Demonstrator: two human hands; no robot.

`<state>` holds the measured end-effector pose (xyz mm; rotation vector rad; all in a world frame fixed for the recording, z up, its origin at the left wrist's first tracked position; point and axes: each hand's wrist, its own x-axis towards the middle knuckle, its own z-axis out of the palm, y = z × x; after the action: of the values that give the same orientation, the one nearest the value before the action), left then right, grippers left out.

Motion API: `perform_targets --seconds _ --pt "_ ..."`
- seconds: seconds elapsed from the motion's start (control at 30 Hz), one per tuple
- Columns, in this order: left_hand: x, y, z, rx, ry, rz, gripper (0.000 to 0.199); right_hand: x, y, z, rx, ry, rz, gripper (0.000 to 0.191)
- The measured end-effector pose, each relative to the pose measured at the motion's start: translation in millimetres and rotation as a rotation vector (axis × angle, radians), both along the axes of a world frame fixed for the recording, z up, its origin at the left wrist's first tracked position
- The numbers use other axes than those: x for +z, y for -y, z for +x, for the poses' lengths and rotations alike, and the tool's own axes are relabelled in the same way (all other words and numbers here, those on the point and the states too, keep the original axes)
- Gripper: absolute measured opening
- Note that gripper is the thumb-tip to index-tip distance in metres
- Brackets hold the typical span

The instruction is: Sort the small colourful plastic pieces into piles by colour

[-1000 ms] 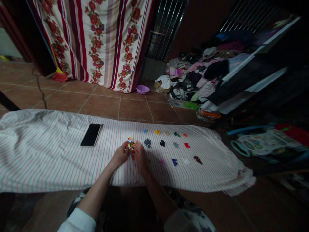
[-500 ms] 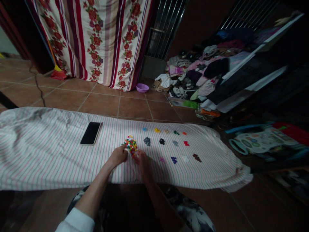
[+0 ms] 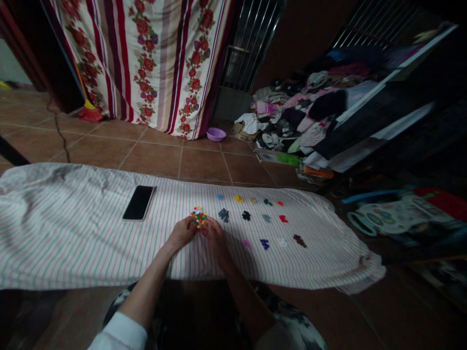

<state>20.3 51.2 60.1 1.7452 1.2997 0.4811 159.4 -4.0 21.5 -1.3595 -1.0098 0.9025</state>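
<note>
Sleeve: white cuff [image 3: 122, 330] on left forearm, short of the desk's near edge.
Desk: low cloth-covered desk [image 3: 83, 243], white cloth with pink and grey stripes.
Near row: small single-colour piles of tiny pieces, toward near edge, right half: pink-lilac pile [image 3: 246, 243], dark blue pile [image 3: 264, 244], white pile [image 3: 282, 241], dark brown pile [image 3: 299, 240].
Left hand: left hand [image 3: 182, 233], fingers curled at left side of the mixed pile.
Right hand: right hand [image 3: 215, 233], fingers bent at its right side, fingertips near the left hand's.
Grip: both at the pieces; pinching, clenched or released, cannot tell, too small and shaded.
Mixed pile: heap of tiny multicoloured pieces [image 3: 199, 219], probably plastic, between the hands, about midway between near and far edges.
Middle row: dark grey pile [image 3: 224, 215], black pile [image 3: 246, 215], light grey pile [image 3: 266, 218], red pile [image 3: 283, 219].
Phone: black-screened flat phone [image 3: 138, 203], lying left of the heap, nearer far edge.
Far row: light blue pile [image 3: 219, 197], yellow pile [image 3: 238, 198], beige pile [image 3: 253, 200], dark green pile [image 3: 267, 202], orange pile [image 3: 280, 203], along far edge.
Progress: thirteen colour piles visible, so sorting looks well under way; mixed heap seems left to do.
Floor: purple plastic basin [image 3: 216, 134], beyond far edge.
</note>
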Motion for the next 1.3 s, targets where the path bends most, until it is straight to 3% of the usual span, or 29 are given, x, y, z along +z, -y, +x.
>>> perform_targets --seconds 0.23,0.4,0.57,0.9,1.3 --pt "1.6 -7.9 1.6 0.079 -0.046 0.011 0.036 -0.2 -27.8 21.3 0.024 0.184 -0.062 0.039" --pt "5.6 -11.0 3.2 0.076 -0.096 0.012 0.033 3.3 -52.3 27.9 0.04 0.482 -0.06 0.028" --pt "9.1 -12.0 5.8 0.082 -0.162 0.028 0.033 4.2 -72.0 25.6 0.076 0.735 -0.038 0.029" --pt "13.0 -15.3 8.6 0.088 -0.234 0.022 0.035 12.4 -85.0 18.7 0.218 1.008 -0.097 0.026" --pt "17.7 -15.1 7.0 0.109 -0.272 0.03 0.034 14.9 -78.2 15.3 0.098 0.938 -0.095 0.014"
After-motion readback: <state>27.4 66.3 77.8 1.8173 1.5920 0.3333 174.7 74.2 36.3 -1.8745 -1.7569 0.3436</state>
